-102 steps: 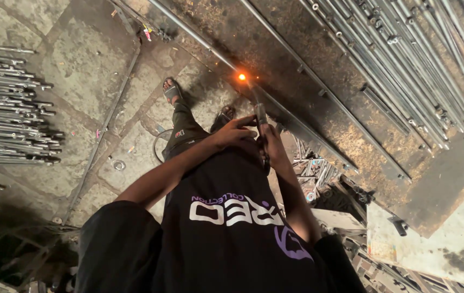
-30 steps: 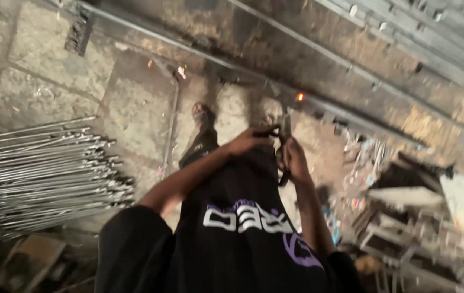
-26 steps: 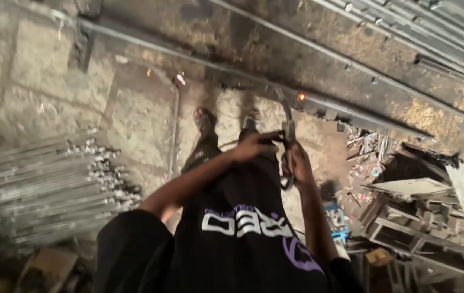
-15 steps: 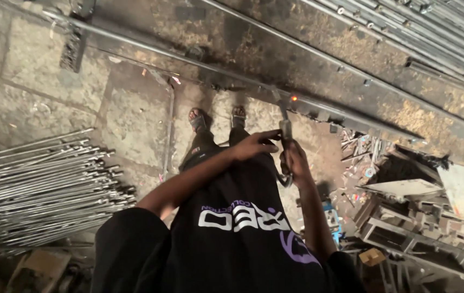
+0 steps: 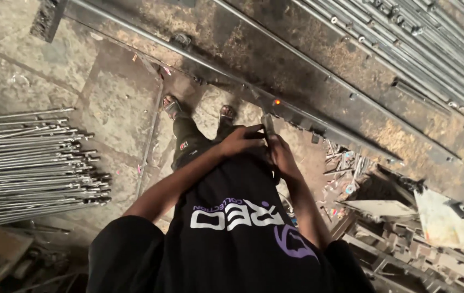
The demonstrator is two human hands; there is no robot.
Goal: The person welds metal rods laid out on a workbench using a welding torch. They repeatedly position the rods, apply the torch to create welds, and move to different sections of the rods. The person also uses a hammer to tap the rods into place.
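Standing over a long steel bar laid across the workshop floor, both hands brought together at chest height. Left hand and right hand wrapped shut around a welding electrode holder, fingers curled tight on its handle, tip aimed down at the bar. Small orange glow on the bar just beyond the tip, probably a weld spot cooling. Judged part-way: one spot apparently tacked, most of the bar's length showing no other glow. Bundle of thin steel rods well apart on the left, more rods at upper right.
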